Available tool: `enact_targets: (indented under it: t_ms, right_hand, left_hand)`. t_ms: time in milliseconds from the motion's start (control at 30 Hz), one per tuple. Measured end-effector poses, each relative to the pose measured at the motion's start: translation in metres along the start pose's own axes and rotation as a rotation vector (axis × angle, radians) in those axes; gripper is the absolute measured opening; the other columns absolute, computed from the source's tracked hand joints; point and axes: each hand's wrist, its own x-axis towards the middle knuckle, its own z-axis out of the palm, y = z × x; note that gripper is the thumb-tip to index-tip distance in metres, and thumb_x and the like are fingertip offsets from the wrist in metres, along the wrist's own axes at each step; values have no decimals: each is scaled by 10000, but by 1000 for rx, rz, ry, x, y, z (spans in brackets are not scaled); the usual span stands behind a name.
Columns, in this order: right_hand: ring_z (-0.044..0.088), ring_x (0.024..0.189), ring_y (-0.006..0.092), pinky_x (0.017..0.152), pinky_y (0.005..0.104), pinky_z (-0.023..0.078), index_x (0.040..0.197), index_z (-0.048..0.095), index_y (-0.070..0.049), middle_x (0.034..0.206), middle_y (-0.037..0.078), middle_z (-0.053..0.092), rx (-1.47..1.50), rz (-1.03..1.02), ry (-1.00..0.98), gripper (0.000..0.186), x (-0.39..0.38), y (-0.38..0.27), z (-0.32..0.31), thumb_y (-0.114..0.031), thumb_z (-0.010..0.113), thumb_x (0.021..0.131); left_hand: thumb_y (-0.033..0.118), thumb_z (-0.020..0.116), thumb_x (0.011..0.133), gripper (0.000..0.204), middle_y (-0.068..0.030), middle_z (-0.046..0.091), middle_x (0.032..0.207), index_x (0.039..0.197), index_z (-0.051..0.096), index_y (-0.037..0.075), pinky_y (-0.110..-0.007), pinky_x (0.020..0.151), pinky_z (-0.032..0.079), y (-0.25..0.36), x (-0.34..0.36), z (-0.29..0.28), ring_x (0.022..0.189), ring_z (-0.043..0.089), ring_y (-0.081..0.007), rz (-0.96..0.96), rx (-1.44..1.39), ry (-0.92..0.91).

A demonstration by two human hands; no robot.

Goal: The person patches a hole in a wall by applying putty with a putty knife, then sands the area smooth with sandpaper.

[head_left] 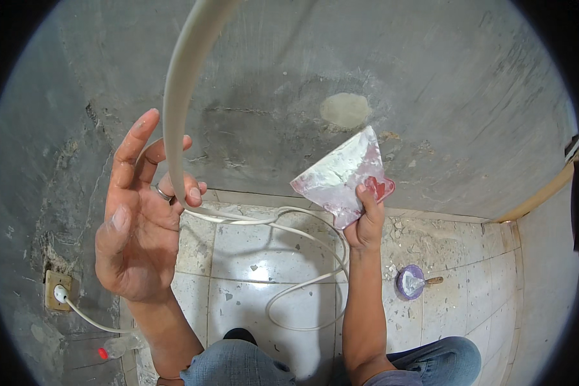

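My right hand (368, 222) grips a red plastic putty spreader (341, 174), thumb on its face. White putty smears most of its wide blade, which is raised before the grey wall (257, 71). Near the blade's upper edge, a pale oval patch (344, 110) marks the wall. My left hand (145, 212) is raised palm up, with a ring on one finger and the fingers apart and partly bent. A white cable (177, 90) hangs close to the camera and crosses in front of those fingers; whether it touches them I cannot tell.
The cable's loops (302, 276) lie on the white tiled floor (238, 302). A purple bowl (402, 283) of putty with a wooden-handled tool (434, 280) stands among crumbs at right. A plug sits in a wall socket (53, 283) at left, above a red-capped clear bottle (116, 348).
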Motion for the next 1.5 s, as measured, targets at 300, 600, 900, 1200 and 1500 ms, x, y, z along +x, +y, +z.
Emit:
enact_targets:
  t_ms: [300,600,900,1200,1500]
  right_hand:
    - [591,1058,261,920,408,505,1283,460,12,1154,123,578,-32,-268,239,437,0,-34,-40,-44,583,867]
    - [599,974,243,873,386,513,1147,513,26,1046,107,576,-89,-370,450,304,6,-66,-61,-17,542,848]
    - [593,854,190,765,347,495,1021,555,25,979,91,586,-164,-409,471,177,15,-45,-34,-50,532,861]
    - [630,758,345,720,428,461,893,607,125,872,266,638,-984,-418,830,323,31,-43,18,-189,530,893]
    - [494,1238,420,951,468,472,1362,306,164,1289,372,480,-1697,-859,923,610,98,30,81,-82,561,865]
  left_hand:
    - [422,574,792,920,-263,423,1309,1455,196,-91,-343,893,482,3,-3,4,836,579,-172,-60,-70,-13]
    - [400,585,799,924,-260,394,1341,1464,164,-83,-337,915,477,1,-3,6,848,570,-171,-27,7,-41]
    - [408,570,810,893,-291,409,1310,1438,207,-113,-344,905,490,2,-4,13,831,581,-180,-10,61,-48]
    - [401,588,798,921,-248,385,1357,1469,166,-68,-329,939,464,2,-5,14,879,566,-160,-47,103,-102]
    - [431,588,796,942,-279,405,1306,1442,181,-119,-326,898,486,-2,-3,5,815,579,-168,-32,64,-30]
